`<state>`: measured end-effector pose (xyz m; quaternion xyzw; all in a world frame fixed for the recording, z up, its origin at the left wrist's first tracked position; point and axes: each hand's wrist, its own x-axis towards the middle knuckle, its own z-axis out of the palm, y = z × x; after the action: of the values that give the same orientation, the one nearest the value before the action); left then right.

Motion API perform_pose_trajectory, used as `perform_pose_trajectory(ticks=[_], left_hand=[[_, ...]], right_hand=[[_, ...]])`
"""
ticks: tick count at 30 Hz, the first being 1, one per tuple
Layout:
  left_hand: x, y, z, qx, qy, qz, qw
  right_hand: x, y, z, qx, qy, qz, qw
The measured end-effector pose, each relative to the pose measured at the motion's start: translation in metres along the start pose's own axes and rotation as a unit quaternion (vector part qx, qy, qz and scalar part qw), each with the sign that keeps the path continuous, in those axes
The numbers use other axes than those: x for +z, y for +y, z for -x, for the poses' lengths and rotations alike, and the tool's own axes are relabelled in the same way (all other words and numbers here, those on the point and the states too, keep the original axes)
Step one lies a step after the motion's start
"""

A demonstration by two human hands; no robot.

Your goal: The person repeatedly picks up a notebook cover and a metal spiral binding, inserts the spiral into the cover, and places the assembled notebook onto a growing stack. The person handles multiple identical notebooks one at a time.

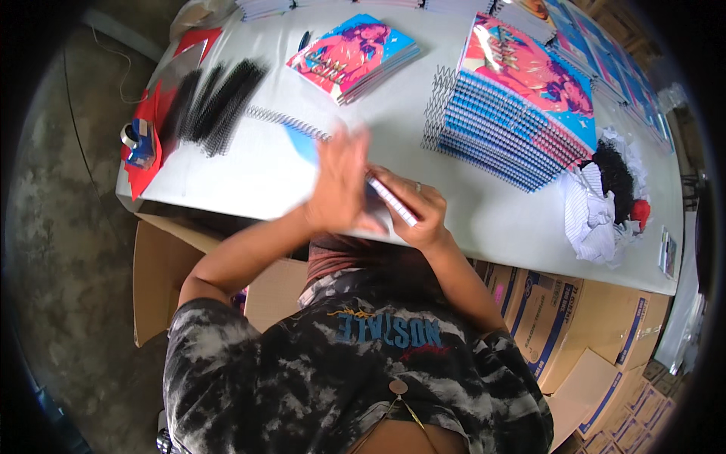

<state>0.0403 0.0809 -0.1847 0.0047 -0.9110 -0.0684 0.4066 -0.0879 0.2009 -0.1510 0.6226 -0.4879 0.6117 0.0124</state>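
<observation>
Smeared by motion, my left hand [339,181] is raised in front of me over the near part of the table, its palm looking flat and its thumb apart. Close beside it, my right hand [418,210] is closed on a notebook [395,201], whose white page edge points up between thumb and fingers. My left hand covers much of that notebook. Just beyond the hands lies a spiral coil [289,121] with a light blue sheet [304,144] by it, partly hidden behind my left hand. Whether the coil joins the held notebook, I cannot tell.
A tall stack of spiral notebooks [522,106] stands at the right, a smaller notebook pile [352,57] farther back. Black coils [223,106] and a blue tape roll [141,144] on red sheets lie left. Crumpled cloth [590,212] sits right. Cardboard boxes [548,318] stand below the table.
</observation>
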Motion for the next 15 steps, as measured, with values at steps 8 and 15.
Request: perform_pose_trajectory(ticks=[8,15], left_hand=[[-0.011,0.015,-0.005,0.058,0.036,0.028,0.997],[-0.020,0.019,-0.048,0.091,0.167,-0.141,0.972]], right_hand=[[0.002,-0.007,-0.003,-0.008,-0.043,0.013,0.999],[-0.002,0.003,0.000,-0.002,-0.035,0.015,0.999]])
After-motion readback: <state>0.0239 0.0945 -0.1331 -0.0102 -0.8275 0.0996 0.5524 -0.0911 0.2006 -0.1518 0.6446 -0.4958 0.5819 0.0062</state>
